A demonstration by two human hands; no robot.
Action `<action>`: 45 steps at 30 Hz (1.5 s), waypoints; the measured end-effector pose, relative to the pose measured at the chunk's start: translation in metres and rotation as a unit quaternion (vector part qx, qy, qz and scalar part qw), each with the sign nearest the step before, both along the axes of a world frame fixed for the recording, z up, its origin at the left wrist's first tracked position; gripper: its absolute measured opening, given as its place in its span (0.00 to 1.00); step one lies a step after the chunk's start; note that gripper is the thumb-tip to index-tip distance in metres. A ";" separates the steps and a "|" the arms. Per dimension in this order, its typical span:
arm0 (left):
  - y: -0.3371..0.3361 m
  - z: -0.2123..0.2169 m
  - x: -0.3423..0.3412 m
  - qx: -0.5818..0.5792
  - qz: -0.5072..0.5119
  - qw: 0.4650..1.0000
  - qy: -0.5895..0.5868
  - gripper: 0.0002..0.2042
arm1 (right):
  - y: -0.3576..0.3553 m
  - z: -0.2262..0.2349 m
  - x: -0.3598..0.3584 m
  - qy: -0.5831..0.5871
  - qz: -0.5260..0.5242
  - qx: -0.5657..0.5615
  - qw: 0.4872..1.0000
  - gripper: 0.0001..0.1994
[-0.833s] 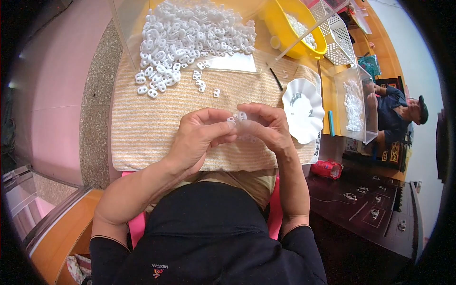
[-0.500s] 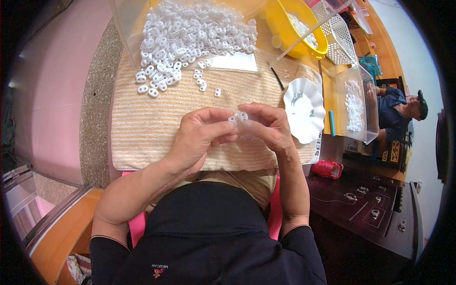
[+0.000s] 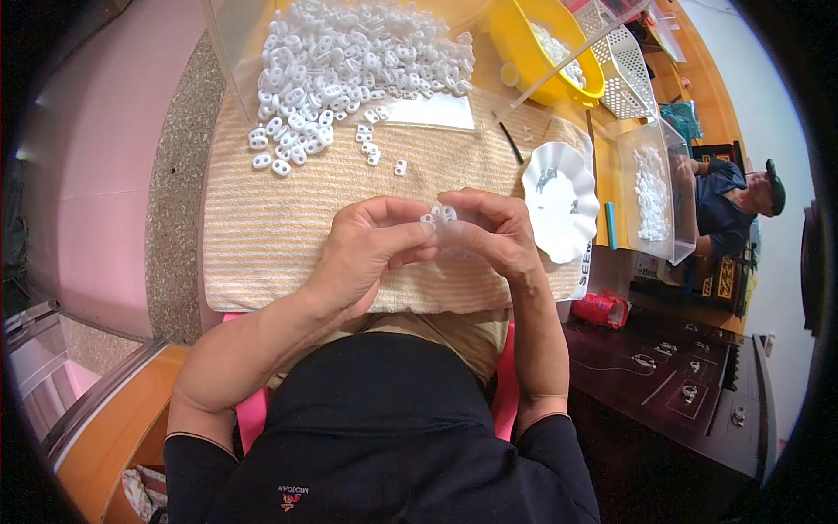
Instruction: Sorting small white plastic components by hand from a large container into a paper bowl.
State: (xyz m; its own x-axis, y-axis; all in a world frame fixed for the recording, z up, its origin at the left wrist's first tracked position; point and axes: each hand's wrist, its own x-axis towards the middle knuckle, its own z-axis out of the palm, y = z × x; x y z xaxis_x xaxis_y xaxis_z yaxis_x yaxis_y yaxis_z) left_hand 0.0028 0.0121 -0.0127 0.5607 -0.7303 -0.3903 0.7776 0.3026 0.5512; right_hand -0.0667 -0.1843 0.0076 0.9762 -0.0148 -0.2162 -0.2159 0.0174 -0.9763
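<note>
Over the striped towel, my left hand point(image 3: 356, 244) pinches a small white plastic piece point(image 3: 428, 218) with holes between thumb and index finger. Right beside it, my right hand point(image 3: 496, 234) grips a white oval two-hole plastic piece point(image 3: 449, 213), which looks like a cord lock part. The two pieces nearly meet; whether they touch I cannot tell. Farther up the towel lies a single small two-hole block point(image 3: 400, 167), with several similar blocks point(image 3: 367, 144) to its left. A big heap of white oval two-hole pieces point(image 3: 349, 61) spreads across the far side.
To the right stands a white scalloped dish point(image 3: 583, 196) holding small metallic bits. A black stick point(image 3: 511, 142), a teal stick point(image 3: 610, 225), a yellow basin point(image 3: 506, 52) and a clear box point(image 3: 635, 144) of white parts are nearby. Another person point(image 3: 729, 205) sits at far right.
My hands and the pieces in them hold almost the same place. The view has shifted very slightly.
</note>
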 end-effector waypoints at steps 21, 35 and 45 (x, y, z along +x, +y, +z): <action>0.000 0.002 0.000 0.017 -0.006 1.000 -0.003 0.08 | 0.000 -0.005 0.001 -0.034 0.022 -0.036 0.999 0.15; -0.001 0.003 -0.001 0.017 -0.007 1.000 -0.005 0.07 | 0.001 -0.003 0.001 -0.030 0.038 -0.039 0.998 0.15; -0.002 0.004 0.000 0.035 -0.014 0.999 0.000 0.07 | 0.000 -0.002 0.000 -0.009 0.037 0.005 0.999 0.16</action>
State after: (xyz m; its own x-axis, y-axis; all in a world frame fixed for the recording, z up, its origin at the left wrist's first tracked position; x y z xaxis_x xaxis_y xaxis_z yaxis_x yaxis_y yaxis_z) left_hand 0.0026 0.0103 -0.0086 0.5403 -0.7166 -0.4410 0.7852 0.2409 0.5705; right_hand -0.0663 -0.1844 0.0059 0.9781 0.0597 -0.1992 -0.2003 0.0123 -0.9797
